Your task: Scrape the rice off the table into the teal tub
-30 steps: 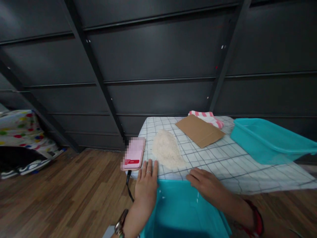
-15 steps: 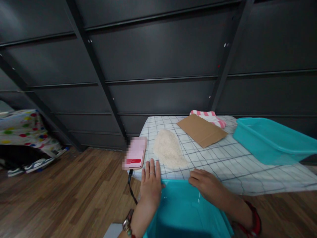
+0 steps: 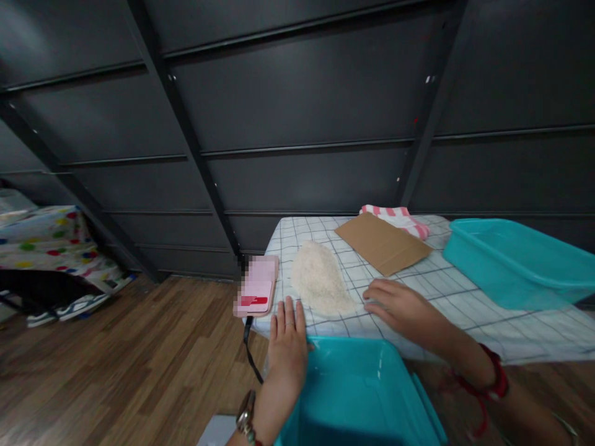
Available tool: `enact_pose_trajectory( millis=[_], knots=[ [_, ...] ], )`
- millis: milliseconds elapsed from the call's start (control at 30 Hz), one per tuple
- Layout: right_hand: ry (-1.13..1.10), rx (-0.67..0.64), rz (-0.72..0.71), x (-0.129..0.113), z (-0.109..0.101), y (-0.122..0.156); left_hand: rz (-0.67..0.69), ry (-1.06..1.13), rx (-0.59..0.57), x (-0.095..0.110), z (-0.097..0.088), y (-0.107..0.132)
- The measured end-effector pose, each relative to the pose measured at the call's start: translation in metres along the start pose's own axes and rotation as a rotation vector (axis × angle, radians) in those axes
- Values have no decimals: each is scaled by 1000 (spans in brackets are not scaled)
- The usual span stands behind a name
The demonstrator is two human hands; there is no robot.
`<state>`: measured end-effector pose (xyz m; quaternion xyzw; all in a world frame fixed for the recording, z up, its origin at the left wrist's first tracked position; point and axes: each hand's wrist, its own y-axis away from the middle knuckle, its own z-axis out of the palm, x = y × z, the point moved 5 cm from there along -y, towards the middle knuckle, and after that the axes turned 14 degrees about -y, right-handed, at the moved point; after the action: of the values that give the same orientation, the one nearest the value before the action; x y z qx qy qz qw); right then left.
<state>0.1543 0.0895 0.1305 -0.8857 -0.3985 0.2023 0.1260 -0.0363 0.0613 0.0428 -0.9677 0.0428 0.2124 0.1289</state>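
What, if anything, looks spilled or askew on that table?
The heap of pale grains sits loose, straight on the checked cloth with no container under it, so it could be a spill, though possibly deliberate. The cardboard sheet lies askew to the cloth's lines, partly over a striped towel. I see no damage.

1 head-worn camera looks forward and down from above the near teal tub (image 3: 348,378), past the left hand (image 3: 288,347) and right hand (image 3: 404,310), over the checked cloth (image 3: 441,286) to the dark wall (image 3: 302,93) behind.
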Motion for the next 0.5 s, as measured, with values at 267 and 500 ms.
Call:
enact_pose_trajectory(
  millis=[267, 500],
  knots=[
    [-89, -44, 123, 49, -18, -18, -23, 26, -8, 2, -1, 1],
    [-100, -188, -91, -1, 29, -56, -19, 21, -50, 1, -8, 0]
  ],
)
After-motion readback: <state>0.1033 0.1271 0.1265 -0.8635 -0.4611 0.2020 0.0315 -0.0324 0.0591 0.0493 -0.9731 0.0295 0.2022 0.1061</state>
